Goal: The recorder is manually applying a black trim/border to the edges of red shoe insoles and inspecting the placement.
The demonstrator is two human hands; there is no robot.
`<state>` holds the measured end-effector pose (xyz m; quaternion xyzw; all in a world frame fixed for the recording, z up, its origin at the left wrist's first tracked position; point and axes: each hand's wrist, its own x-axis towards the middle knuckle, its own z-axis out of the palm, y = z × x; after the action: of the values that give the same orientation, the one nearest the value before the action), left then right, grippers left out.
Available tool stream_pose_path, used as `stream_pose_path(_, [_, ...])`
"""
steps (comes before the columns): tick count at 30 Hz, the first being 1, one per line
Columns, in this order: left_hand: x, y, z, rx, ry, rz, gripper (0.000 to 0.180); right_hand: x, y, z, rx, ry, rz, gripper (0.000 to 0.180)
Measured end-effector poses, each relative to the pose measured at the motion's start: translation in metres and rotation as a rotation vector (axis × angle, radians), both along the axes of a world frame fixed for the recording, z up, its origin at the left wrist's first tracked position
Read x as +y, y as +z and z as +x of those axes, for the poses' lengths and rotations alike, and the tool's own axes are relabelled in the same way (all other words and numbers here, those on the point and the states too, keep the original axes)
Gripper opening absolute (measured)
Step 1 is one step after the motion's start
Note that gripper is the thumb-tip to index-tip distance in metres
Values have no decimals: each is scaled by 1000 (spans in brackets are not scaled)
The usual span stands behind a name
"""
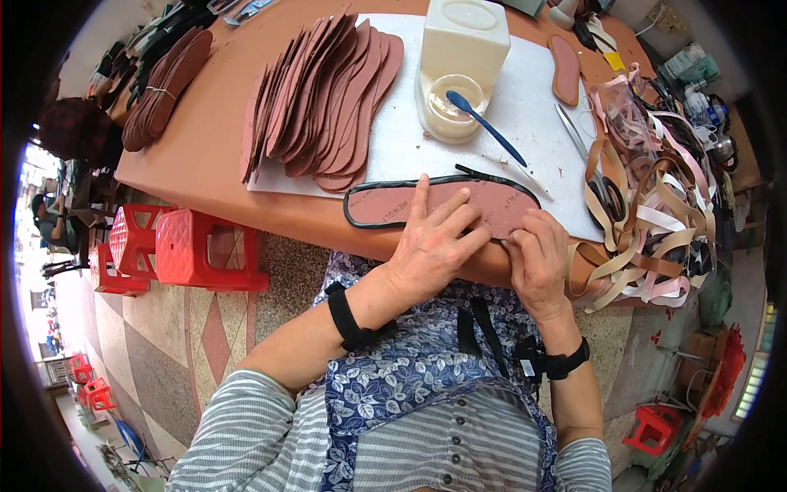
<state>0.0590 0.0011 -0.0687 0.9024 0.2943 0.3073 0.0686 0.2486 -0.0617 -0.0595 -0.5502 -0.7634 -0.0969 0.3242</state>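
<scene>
Insole (495,202): reddish-brown, flat, black-edged, lying along the tan table (217,168)'s near edge, long axis running left-right.
Left hand (438,242): you're spreading loose fingers over its middle, gripping nothing.
Right hand (539,261): you're pinching its near rim, sitting nearest the right end.

Grey-and-white striped knit top (393,447) with elbow-length sleeves (238,418); small dark round buttons (456,439) run toward six o'clock. Navy fabric apron (373,385), white-leaf printed. Black left wrist strap (343,316); black right wrist strap (567,362).
</scene>
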Motion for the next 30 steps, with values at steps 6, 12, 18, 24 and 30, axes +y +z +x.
stream_pose_path(6, [1,0,0,25,-10,12,28,1,1,0,19,8,6,21])
stream_pose_path(12, [1,-3,2,15,18,26,21,2,7,-2,172,-3,-127,19])
stream_pose_path(18, [6,0,6,-22,36,-13,12,2,11,-4,240,-63,-225,16])
stream_pose_path(24, [7,6,9,-12,41,-59,13,2,18,-7,258,-110,-306,14])
stream_pose_path(30, [10,9,12,-36,58,-109,14,-1,14,-6,241,-129,-282,11])
